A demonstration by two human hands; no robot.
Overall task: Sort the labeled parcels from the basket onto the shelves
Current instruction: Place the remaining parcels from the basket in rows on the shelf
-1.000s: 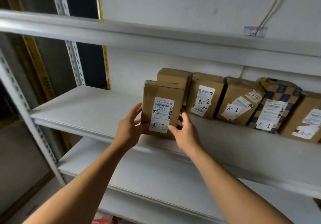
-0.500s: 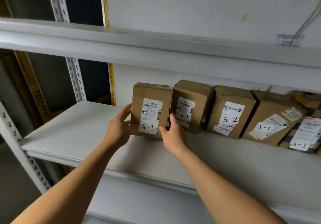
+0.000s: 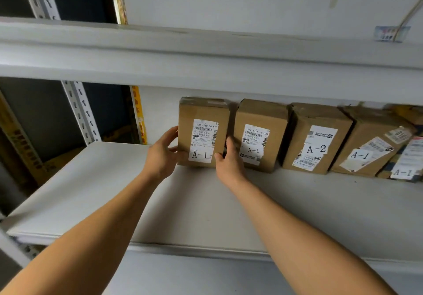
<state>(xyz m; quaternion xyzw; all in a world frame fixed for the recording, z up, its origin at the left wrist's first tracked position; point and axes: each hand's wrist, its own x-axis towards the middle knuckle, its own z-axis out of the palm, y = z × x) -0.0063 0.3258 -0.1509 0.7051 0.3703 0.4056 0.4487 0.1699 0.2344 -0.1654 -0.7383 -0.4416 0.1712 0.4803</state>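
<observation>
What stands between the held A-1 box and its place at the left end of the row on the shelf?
Nothing visible. The held A-1 box is already upright on the shelf, right beside the next A-1 box, with the left hand and right hand on its sides.

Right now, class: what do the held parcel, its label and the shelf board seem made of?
Held parcel: brown corrugated cardboard, matte, with creased taped edges. A-1 label: white paper, printed, corners lifting slightly. Shelf board: smooth, pale grey, matte; probably painted metal or laminate.
</observation>
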